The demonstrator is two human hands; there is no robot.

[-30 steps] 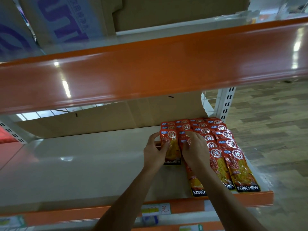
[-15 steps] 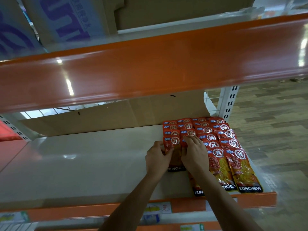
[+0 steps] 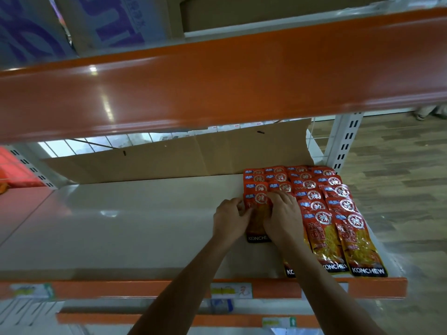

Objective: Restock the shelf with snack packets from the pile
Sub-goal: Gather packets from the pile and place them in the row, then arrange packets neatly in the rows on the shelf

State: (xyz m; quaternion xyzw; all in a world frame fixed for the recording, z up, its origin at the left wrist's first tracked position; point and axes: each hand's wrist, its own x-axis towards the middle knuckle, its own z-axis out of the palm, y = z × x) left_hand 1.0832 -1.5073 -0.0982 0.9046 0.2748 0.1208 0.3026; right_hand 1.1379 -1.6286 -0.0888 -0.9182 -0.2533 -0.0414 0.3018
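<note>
The middle of the front packet (image 3: 258, 204) is covered by the left hand (image 3: 229, 220) and right hand (image 3: 281, 218); whether the right one grips or only presses cannot be told. The right forearm (image 3: 321, 288) hides most of the next packet (image 3: 289, 272), leaving only "KO" of its band. The edge labels (image 3: 231, 290) are too blurred to read, and the boxes (image 3: 116, 20) above are cut off by the top edge.

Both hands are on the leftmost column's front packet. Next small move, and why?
Probably let go and fetch another: left hand grips and right hand presses the front packet, and its column stops short of the shelf edge that neighbouring columns reach.
</note>
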